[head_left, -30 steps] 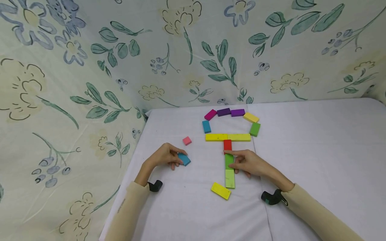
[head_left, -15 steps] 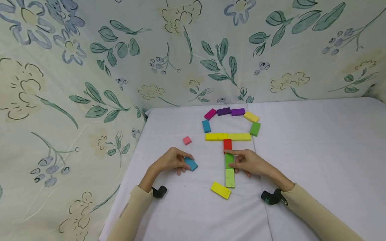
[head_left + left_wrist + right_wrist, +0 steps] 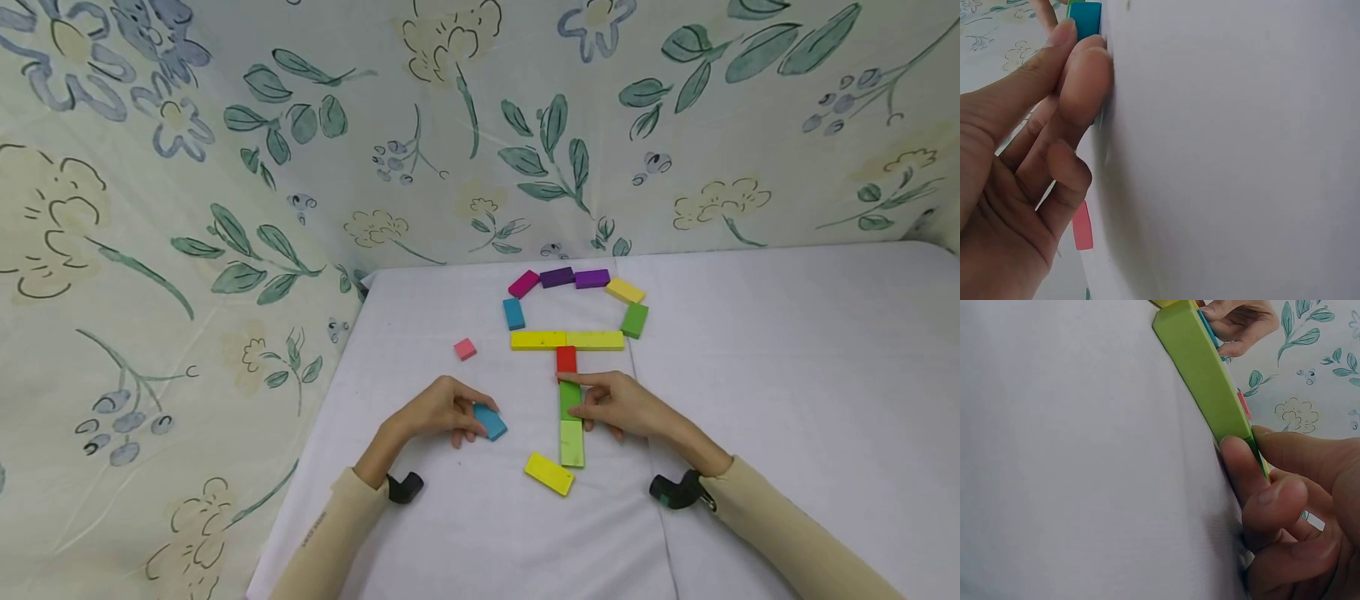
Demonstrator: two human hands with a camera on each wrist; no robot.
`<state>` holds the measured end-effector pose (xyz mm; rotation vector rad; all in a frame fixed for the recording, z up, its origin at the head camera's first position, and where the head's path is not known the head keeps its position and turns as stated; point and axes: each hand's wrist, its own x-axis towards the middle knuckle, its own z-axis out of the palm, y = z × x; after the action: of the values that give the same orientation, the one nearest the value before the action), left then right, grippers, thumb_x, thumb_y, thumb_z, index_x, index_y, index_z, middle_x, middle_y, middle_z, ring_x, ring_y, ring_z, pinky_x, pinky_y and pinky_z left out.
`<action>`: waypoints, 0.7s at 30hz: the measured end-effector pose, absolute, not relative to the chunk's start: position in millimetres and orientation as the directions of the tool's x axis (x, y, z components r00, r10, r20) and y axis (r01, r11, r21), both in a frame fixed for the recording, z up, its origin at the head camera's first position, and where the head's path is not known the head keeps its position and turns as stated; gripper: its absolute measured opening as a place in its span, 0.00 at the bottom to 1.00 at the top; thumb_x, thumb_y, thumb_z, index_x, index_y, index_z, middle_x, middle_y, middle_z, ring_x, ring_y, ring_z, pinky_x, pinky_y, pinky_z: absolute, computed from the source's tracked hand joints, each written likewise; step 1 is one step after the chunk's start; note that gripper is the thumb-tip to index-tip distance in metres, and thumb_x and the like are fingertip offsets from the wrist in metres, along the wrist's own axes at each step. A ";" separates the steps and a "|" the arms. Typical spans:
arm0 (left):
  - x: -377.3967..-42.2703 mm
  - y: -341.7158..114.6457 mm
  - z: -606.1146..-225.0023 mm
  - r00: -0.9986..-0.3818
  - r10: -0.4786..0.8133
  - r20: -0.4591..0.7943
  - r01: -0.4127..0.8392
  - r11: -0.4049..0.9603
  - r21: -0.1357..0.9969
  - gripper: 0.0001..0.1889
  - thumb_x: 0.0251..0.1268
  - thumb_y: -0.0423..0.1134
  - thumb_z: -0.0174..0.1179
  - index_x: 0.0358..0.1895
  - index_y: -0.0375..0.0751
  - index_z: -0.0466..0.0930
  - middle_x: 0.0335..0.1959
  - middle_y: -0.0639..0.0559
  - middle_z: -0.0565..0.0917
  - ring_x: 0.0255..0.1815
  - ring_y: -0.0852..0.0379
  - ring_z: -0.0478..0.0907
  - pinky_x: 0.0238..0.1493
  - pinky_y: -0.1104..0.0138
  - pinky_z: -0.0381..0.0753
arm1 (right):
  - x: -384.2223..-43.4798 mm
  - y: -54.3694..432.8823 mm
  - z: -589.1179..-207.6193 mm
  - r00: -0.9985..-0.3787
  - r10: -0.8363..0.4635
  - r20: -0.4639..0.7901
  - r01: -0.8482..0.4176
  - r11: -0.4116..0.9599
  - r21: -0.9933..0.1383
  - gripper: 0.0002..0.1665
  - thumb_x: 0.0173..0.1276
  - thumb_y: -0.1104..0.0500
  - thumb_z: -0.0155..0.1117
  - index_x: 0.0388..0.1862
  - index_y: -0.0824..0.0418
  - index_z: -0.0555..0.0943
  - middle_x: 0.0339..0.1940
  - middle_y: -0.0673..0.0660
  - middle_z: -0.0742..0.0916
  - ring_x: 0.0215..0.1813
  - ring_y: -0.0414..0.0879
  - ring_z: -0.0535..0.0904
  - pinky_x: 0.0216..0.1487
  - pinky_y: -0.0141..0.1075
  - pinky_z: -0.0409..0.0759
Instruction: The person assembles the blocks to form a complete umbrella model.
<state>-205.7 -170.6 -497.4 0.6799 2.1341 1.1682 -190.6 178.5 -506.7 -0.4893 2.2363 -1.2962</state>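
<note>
In the head view my left hand [image 3: 442, 408] pinches a blue block [image 3: 491, 422] by its left end, low over the white cloth. The left wrist view shows the thumb and fingertips on that blue block [image 3: 1088, 19]. My right hand [image 3: 626, 404] holds a green block [image 3: 570, 400] in the upright column, index finger across its far end and thumb at its near right edge. A red block [image 3: 566, 358] adjoins it above, a light green block [image 3: 572, 443] below. Near the column's foot a yellow block [image 3: 549, 473] lies slanted.
Two yellow blocks [image 3: 538, 340] form a bar above the column. Over it arches a ring of coloured blocks, among them a purple block [image 3: 592, 279] and a green end block [image 3: 634, 320]. A small pink block [image 3: 465, 348] lies left. Floral fabric [image 3: 450, 125] hangs behind the table.
My left hand has slid right and toward me with the blue block, nearing the column. The right hand and the laid blocks stay in place.
</note>
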 end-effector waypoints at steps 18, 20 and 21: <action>-186.3 -146.2 -496.0 -0.638 0.720 -0.274 0.167 0.476 0.863 0.18 0.63 0.35 0.73 0.57 0.39 0.86 0.23 0.48 0.89 0.17 0.51 0.84 0.23 0.69 0.82 | -192.1 178.9 -508.1 -0.804 -0.547 -0.235 -0.063 0.470 -0.880 0.39 0.71 0.55 0.71 0.79 0.52 0.70 0.24 0.55 0.85 0.12 0.43 0.68 0.16 0.32 0.69; -183.3 -144.6 -495.4 -0.641 0.714 -0.281 0.159 0.481 0.862 0.18 0.63 0.35 0.73 0.56 0.40 0.87 0.22 0.47 0.88 0.17 0.50 0.83 0.23 0.69 0.82 | -192.0 178.5 -508.2 -0.805 -0.545 -0.235 -0.064 0.473 -0.879 0.39 0.71 0.55 0.71 0.79 0.52 0.70 0.24 0.55 0.85 0.12 0.43 0.68 0.16 0.31 0.69; -182.0 -144.1 -495.2 -0.643 0.711 -0.283 0.155 0.483 0.861 0.18 0.63 0.35 0.73 0.56 0.40 0.87 0.22 0.48 0.88 0.17 0.51 0.83 0.23 0.69 0.81 | -192.0 178.4 -508.2 -0.806 -0.543 -0.235 -0.064 0.475 -0.878 0.39 0.71 0.55 0.71 0.79 0.52 0.70 0.24 0.54 0.85 0.12 0.43 0.68 0.16 0.31 0.69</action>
<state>-182.0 -144.1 -495.2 0.7123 2.0940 1.1272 -192.0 178.4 -508.2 -0.5034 2.2358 -1.3009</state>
